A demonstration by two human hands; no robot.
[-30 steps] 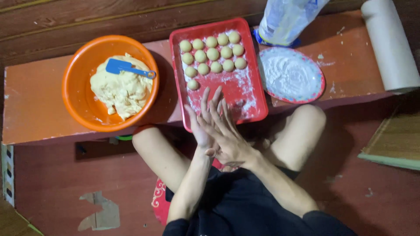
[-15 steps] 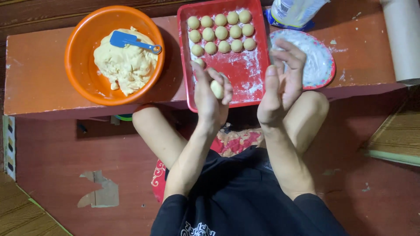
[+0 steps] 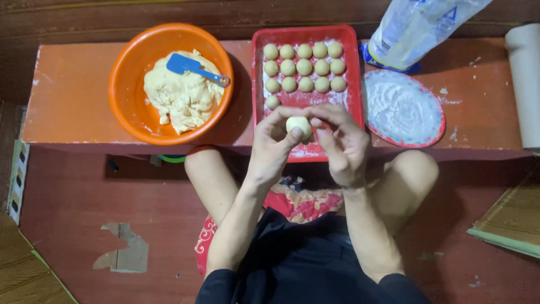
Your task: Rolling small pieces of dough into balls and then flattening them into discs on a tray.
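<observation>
A round pale dough ball [image 3: 298, 125] is pinched between the fingertips of my left hand [image 3: 271, 143] and my right hand [image 3: 343, 146], just above the near end of a red rectangular tray [image 3: 256, 79]. Several finished dough balls [image 3: 304, 67] lie in rows at the tray's far end, on a dusting of flour. An orange bowl [image 3: 126, 107] at the left holds a mound of yellow dough [image 3: 180, 98] with a blue spatula [image 3: 194, 66] lying on it.
A red-rimmed plate of white flour [image 3: 402, 107] sits right of the tray. Behind it leans a clear plastic bag [image 3: 416, 28]. A white paper roll [image 3: 526, 84] lies at the far right. All rest on a low orange bench [image 3: 67, 95]; my knees are under its front edge.
My palms were pressed together a second ago, then came apart with the dough ball in the left palm. Now both hands' fingertips hold the ball over the tray.
</observation>
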